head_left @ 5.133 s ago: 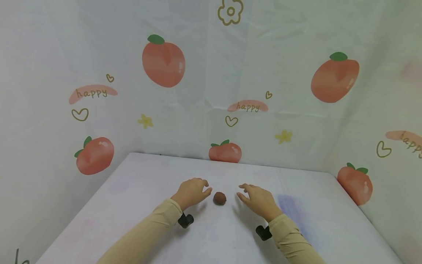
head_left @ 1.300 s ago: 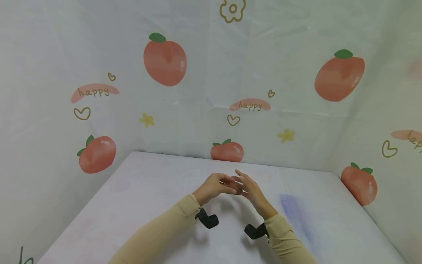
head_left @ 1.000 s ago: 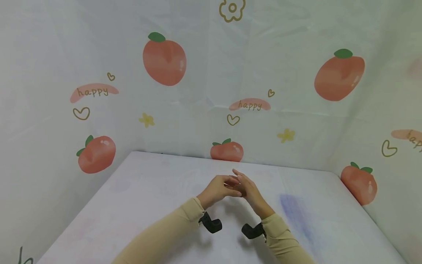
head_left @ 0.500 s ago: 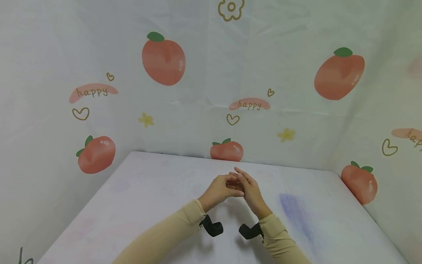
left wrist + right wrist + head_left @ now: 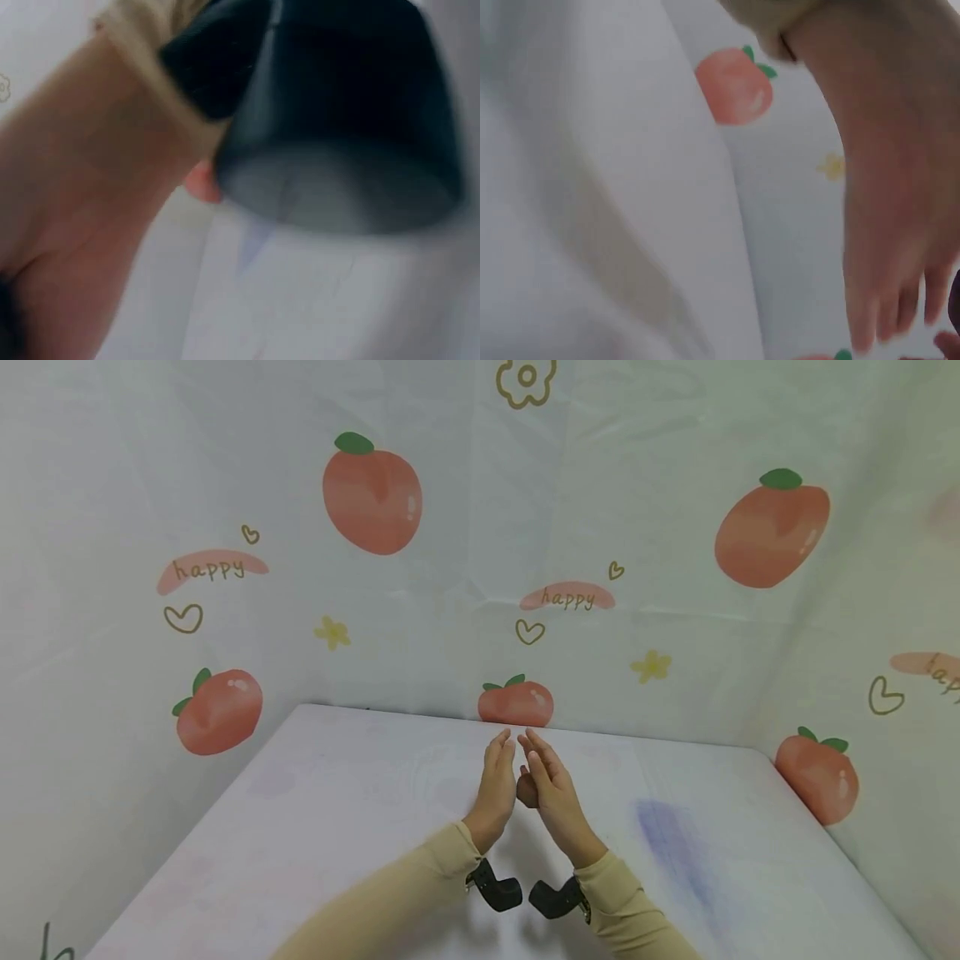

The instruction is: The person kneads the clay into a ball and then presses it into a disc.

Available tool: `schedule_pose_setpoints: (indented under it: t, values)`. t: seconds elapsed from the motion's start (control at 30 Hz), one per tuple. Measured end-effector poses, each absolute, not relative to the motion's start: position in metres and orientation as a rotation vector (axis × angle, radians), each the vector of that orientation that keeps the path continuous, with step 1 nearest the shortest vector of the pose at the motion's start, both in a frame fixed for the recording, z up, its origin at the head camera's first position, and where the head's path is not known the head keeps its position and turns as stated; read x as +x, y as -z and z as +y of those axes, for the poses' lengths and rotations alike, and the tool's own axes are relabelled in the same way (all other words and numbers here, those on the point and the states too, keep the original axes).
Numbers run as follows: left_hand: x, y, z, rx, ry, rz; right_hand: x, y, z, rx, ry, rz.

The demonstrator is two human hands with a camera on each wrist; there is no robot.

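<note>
A small brown lump, with the look of modelling clay, sits between my two palms above the table. My left hand is held upright with straight fingers, its palm turned toward the lump. Facing it, my right hand has its fingers stretched forward and partly covers the lump. In the right wrist view, the right hand reaches downward, and a dark edge of the lump shows at the frame's right side. The left wrist view holds only the blurred wrist and base of the left hand.
Under the hands spreads a white table with a faint purple patch on the right. A white curtain printed with fruit stands behind it. Black wrist cameras hang below both wrists, close together.
Earlier the brown lump lay on the table between separated hands. It was lifted between them. In the last half second the left fingers straightened forward and the palms came to face each other.
</note>
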State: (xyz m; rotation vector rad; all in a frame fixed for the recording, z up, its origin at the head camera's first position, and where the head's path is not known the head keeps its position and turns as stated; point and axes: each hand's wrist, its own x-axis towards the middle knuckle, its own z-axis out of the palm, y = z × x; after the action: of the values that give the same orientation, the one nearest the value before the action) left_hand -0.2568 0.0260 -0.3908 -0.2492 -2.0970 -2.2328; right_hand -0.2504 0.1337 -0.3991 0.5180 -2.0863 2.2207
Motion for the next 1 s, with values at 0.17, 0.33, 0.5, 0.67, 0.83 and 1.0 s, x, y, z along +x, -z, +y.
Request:
schedule_pose_setpoints:
  t: [0.17,0.33,0.5,0.67,0.83,1.0]
  values:
    - [-0.246,0.393,0.036,-0.277,2.321,-2.098,-0.246,0.395,0.125,0.473,-2.091,-2.143]
    - [-0.231,0.392,0.038,-0.306,2.357,-2.092,-0.251,0.401,0.127,0.398,-2.104,-2.110]
    - [-0.233,0.388,0.036,-0.327,2.357,-2.049,-0.246,0.412,0.124,0.323,-2.136,-2.205]
    - [-0.250,0.391,0.030,-0.248,2.312,-2.101,-0.232,0.414,0.117,0.331,-2.258,-2.238]
    - [-0.264,0.406,0.022,-0.150,2.294,-2.202,-0.216,0.406,0.112,0.497,-2.360,-2.216]
    - [-0.263,0.415,0.017,-0.151,2.325,-2.296,-0.208,0.398,0.111,0.564,-2.340,-2.214]
